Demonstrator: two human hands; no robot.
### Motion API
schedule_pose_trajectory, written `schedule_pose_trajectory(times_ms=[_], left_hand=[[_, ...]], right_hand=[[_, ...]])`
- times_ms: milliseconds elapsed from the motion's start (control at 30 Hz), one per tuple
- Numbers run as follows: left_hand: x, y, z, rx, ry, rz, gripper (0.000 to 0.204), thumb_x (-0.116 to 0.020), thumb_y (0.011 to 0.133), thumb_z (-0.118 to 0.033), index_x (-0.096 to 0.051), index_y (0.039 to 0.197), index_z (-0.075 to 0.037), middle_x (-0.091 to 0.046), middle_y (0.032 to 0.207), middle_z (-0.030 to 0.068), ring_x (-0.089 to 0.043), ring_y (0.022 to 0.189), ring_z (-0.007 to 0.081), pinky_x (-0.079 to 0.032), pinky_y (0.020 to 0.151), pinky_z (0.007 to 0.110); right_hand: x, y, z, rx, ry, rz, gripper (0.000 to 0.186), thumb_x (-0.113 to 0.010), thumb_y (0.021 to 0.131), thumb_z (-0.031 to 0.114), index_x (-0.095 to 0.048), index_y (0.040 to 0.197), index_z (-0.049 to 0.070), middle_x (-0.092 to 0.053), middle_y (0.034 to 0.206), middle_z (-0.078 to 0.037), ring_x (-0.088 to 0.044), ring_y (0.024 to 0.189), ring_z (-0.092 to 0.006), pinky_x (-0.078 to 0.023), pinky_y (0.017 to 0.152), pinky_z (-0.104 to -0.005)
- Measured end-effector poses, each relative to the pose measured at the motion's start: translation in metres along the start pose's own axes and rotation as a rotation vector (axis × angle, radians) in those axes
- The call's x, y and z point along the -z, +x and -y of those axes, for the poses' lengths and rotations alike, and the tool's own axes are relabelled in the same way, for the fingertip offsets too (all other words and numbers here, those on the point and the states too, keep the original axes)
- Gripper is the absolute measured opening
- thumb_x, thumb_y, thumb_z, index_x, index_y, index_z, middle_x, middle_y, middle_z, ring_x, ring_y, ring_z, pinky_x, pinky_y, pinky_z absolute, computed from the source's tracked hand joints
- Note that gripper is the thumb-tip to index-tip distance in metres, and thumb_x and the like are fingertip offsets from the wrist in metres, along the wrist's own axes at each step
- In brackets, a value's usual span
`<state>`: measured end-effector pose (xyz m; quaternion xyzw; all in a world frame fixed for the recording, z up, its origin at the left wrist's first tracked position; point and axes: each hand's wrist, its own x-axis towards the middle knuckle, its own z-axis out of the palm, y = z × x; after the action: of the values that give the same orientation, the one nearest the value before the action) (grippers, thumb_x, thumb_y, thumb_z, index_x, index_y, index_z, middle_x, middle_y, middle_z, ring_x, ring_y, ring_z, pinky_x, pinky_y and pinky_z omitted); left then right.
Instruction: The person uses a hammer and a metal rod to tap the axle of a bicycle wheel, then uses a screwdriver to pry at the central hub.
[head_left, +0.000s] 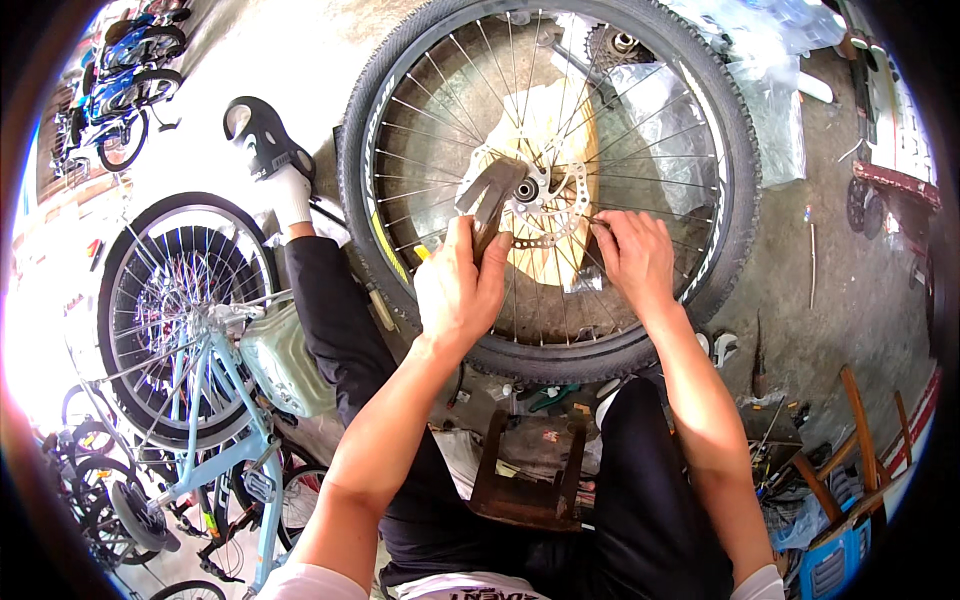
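Note:
A bicycle wheel [727, 100] with a black knobbly tire lies flat before me over a tan sheet [555, 262]. A perforated silver brake rotor [573, 198] surrounds the hub [527, 189]. My left hand [455, 285] grips a worn, brownish metal tool [496, 190], perhaps pliers or a wrench, whose head rests over the rotor's left side by the hub. My right hand [637, 255] is closed at the rotor's right edge on a thin dark item, too small to name.
My sandalled foot [268, 150] is left of the wheel. A light blue bicycle [228, 380] and other bikes [140, 75] line the left. Plastic wrap [770, 130] lies behind right. A wooden frame [855, 410] is at lower right; a small stool [530, 510] sits between my legs.

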<state>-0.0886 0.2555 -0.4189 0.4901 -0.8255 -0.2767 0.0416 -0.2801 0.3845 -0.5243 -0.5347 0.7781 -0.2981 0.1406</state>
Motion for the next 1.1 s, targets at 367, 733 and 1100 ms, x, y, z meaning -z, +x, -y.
schedule_pose_trajectory(times_ms=[367, 733, 1100], left_hand=[[-0.013, 0.003, 0.009, 0.113, 0.011, 0.048, 0.032, -0.064, 0.100, -0.030, -0.055, 0.106, -0.001, -0.066, 0.073, 0.0271, -0.066, 0.068, 0.0491, -0.051, 0.060, 0.054], [-0.033, -0.008, 0.035, 0.035, -0.080, -0.045, 0.034, -0.063, 0.101, -0.034, -0.055, 0.110, -0.002, -0.069, 0.081, 0.0269, -0.067, 0.074, 0.0491, -0.052, 0.067, 0.055], [-0.026, -0.012, 0.034, 0.010, -0.025, -0.086, 0.035, -0.067, 0.101, -0.028, -0.056, 0.114, 0.003, -0.065, 0.072, 0.0278, -0.064, 0.066, 0.0507, -0.051, 0.060, 0.054]], right_hand=[[-0.002, 0.001, 0.001, 0.005, -0.007, 0.031, 0.011, -0.074, 0.092, 0.015, -0.068, 0.099, 0.008, -0.071, 0.088, -0.007, -0.064, 0.080, -0.0290, -0.045, 0.072, -0.0419], [0.000, 0.004, 0.004, 0.005, 0.006, 0.020, 0.011, -0.073, 0.093, 0.015, -0.067, 0.099, 0.008, -0.071, 0.089, -0.006, -0.064, 0.081, -0.0282, -0.044, 0.072, -0.0414], [-0.001, 0.002, 0.003, -0.008, 0.005, 0.013, 0.012, -0.074, 0.093, 0.016, -0.067, 0.099, 0.008, -0.071, 0.088, -0.007, -0.065, 0.083, -0.0285, -0.046, 0.073, -0.0422]])
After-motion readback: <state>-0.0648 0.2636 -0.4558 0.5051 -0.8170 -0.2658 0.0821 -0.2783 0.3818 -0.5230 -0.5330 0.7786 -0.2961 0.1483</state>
